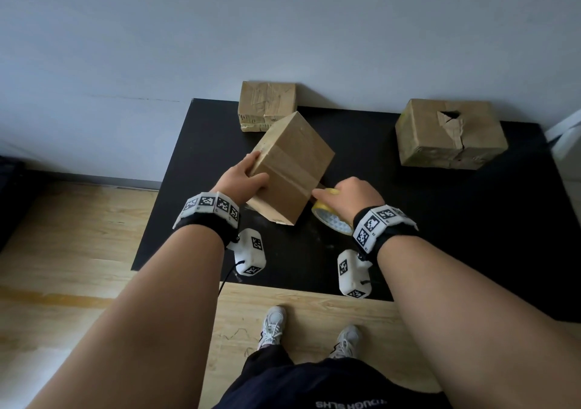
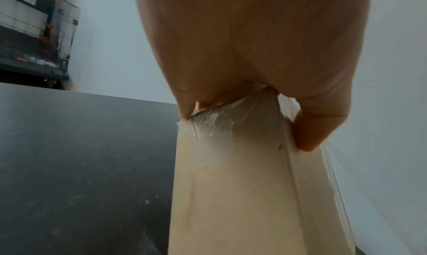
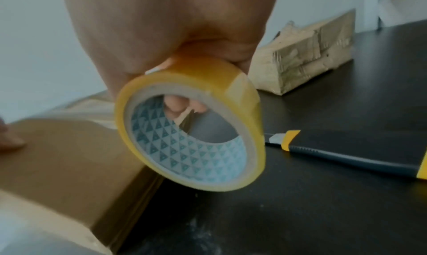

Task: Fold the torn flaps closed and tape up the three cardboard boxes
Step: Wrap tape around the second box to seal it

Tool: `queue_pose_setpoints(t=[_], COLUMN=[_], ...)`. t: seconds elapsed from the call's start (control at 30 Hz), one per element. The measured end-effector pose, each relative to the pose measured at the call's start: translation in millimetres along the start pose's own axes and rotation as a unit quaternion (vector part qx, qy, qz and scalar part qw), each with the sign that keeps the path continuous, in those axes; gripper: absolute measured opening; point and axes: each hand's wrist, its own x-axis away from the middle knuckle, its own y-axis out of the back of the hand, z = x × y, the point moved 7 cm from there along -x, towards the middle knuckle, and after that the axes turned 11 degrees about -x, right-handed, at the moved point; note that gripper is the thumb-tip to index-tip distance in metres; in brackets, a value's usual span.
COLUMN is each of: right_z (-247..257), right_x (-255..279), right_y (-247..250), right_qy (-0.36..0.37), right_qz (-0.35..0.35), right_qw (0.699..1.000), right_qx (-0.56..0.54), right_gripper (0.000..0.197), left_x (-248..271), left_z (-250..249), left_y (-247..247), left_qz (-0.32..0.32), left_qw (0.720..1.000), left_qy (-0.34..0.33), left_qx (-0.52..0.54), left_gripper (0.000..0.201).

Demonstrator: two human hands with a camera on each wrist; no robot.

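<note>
A brown cardboard box [image 1: 290, 169] stands tilted on the black mat [image 1: 440, 220], with a clear tape strip across its top face. My left hand [image 1: 248, 174] grips its near left corner, thumb on the top face; the left wrist view shows the box [image 2: 242, 186] under the thumb [image 2: 309, 129]. My right hand [image 1: 349, 194] holds a yellowish tape roll [image 1: 333, 220] against the box's right edge. In the right wrist view the tape roll [image 3: 191, 129] hangs from my fingers beside the box [image 3: 64, 160]. Two more boxes lie behind: one [image 1: 267, 105] by the wall, one with a torn hole [image 1: 449, 133] at right.
A yellow and black utility knife [image 3: 342, 153] lies on the mat right of the tape roll. The torn box [image 3: 307, 58] sits beyond it. A white wall [image 1: 220, 31] backs the mat. Wooden floor [image 1: 63, 251] lies left and in front, with my shoes [image 1: 273, 327] there.
</note>
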Motion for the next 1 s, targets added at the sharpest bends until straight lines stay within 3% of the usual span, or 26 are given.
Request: queue_pose_setpoints(t=[0.33, 0.47, 0.67, 0.8, 1.0], right_z=[-31.4, -35.2, -14.7, -4.3, 17.1], right_x=[-2.9, 3.3, 3.3, 3.1, -3.4], right_y=[-19.3, -24.3, -14.5, -13.7, -19.8], right_qy=[-0.058, -0.054, -0.019, -0.021, -0.044], right_qz=[0.035, 0.041, 0.031, 0.018, 0.029], right_qw=[0.997, 0.996, 0.999, 1.0, 0.998], right_qx=[-0.026, -0.063, -0.021, 0.0, 0.031], right_gripper=[0.055, 0.054, 0.053, 0.053, 0.045], left_x=[3.9, -0.9, -5.2, -10.1, -11.6], left_z=[-18.8, -9.4, 6.4, 13.6, 24.6], left_y=[-11.4, -15.5, -19.4, -18.1, -15.1], left_qz=[0.041, 0.054, 0.074, 0.077, 0.019], left_qw=[0.995, 0.997, 0.997, 0.996, 0.997], left_qy=[-0.07, -0.044, -0.036, -0.021, 0.013], left_qx=[-0.054, -0.025, -0.003, -0.027, -0.068], left_gripper=[0.074, 0.073, 0.06, 0.065, 0.071])
